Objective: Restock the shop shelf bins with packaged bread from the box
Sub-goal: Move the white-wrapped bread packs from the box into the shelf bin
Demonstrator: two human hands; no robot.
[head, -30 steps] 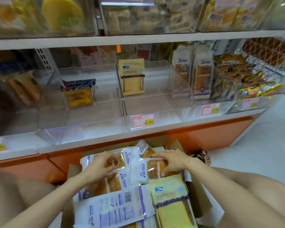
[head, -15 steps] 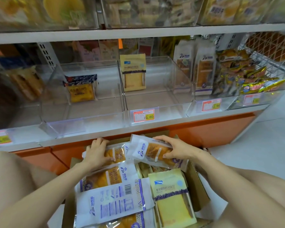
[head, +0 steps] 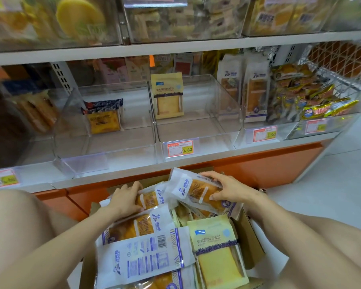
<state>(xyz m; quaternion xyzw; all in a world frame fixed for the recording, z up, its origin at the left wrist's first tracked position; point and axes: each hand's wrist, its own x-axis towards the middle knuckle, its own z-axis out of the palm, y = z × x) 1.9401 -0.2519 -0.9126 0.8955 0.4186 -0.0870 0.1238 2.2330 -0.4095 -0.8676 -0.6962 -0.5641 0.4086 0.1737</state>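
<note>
Right hand [head: 227, 190] clasps a bread pack [head: 198, 190], tilted just above the box [head: 250, 236]; left hand [head: 125, 198] curls over a second pack [head: 152, 199] lying inside. Slick film (soft bread too) — squeeze hard and it crushes, loosely and it slips against the shelf lip [head: 113, 178].

I'm in a shop: white shelves [head: 175, 49] carry clear plastic bins [head: 198, 130] of packaged bread, fronted by orange price tags [head: 180, 148].
</note>
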